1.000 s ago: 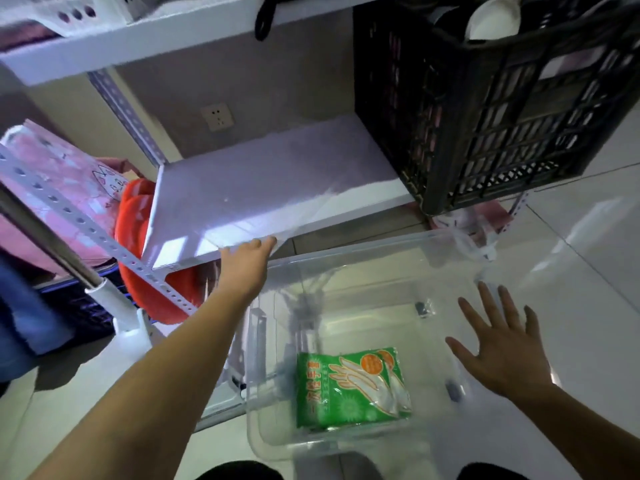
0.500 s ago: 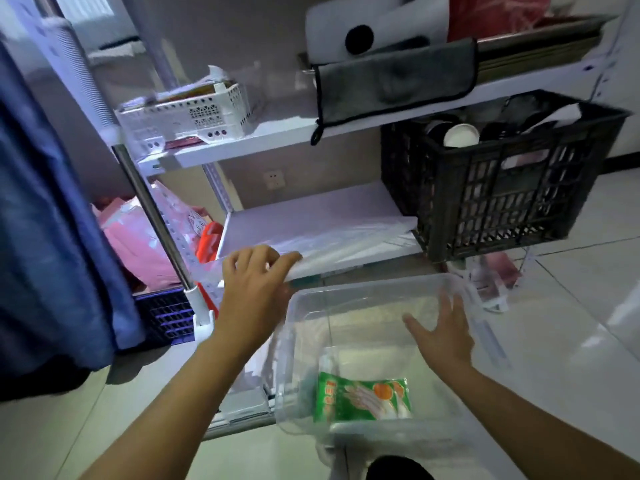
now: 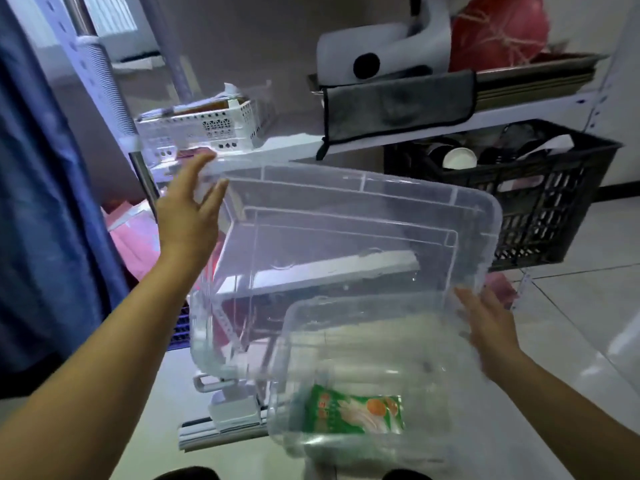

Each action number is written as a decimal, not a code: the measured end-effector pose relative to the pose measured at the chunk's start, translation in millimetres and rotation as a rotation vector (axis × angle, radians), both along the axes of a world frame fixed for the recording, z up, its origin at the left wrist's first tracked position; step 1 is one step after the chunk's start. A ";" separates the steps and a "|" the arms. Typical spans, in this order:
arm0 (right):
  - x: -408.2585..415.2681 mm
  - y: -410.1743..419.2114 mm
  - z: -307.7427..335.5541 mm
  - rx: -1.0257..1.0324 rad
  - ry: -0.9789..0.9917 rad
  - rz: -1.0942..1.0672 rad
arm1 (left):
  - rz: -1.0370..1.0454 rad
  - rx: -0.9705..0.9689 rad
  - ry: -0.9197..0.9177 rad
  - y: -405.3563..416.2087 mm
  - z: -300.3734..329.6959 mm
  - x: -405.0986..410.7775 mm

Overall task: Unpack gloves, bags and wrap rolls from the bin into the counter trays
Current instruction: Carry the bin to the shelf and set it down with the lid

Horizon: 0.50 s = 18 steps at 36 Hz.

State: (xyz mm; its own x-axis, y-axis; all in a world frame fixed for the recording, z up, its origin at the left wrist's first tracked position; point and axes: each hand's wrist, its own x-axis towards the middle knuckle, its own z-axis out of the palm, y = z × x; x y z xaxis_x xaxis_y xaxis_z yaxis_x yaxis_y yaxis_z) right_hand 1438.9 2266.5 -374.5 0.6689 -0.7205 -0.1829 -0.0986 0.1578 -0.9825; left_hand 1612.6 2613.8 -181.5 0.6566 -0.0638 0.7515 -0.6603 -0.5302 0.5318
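A clear plastic lid (image 3: 346,237) is held up at a tilt between both hands, in front of a white metal shelf unit (image 3: 398,143). The left hand (image 3: 188,216) grips the lid's upper left corner, fingers spread and curled over the edge. The right hand (image 3: 485,327) holds the lower right edge — palm against the plastic, fingers extended along it.

Below the lid sits the clear bin (image 3: 363,375) on the pale floor, its top uncovered. Inside it, toward the near wall, lies a green packet of gloves (image 3: 353,414) (printed with white hands and orange fruit), lying flat on the bin's bottom. Any other contents are too blurred to tell.

On the shelf unit behind, a white perforated basket (image 3: 207,129) stands on the upper shelf, left of a grey cloth (image 3: 398,109) that hangs over the shelf's front edge. A black plastic crate (image 3: 540,202) rests on the shelf below, to the right — a white cup shows inside it. A blue fabric (image 3: 45,202) hangs along the left side of the view.
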 end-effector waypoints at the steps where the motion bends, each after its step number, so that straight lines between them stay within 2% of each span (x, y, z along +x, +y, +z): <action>1: -6.5 -3.2 -1.3 -0.024 0.029 0.006 | 0.015 0.025 0.073 -0.4 -12.4 9.7; 4: -30.2 -19.2 -13.0 -0.065 0.149 0.006 | 0.063 0.099 0.317 -3.5 -59.6 33.9; 8: -56.8 -33.6 -37.0 -0.121 0.359 0.035 | 0.016 0.155 0.576 -15.9 -129.6 43.9; 11: -60.6 -49.1 -50.9 -0.160 0.469 0.030 | -0.011 0.224 0.646 -33.1 -167.7 56.1; 18: -19.0 -83.1 -67.8 -0.239 0.598 0.057 | -0.002 0.426 0.716 -73.7 -208.7 99.8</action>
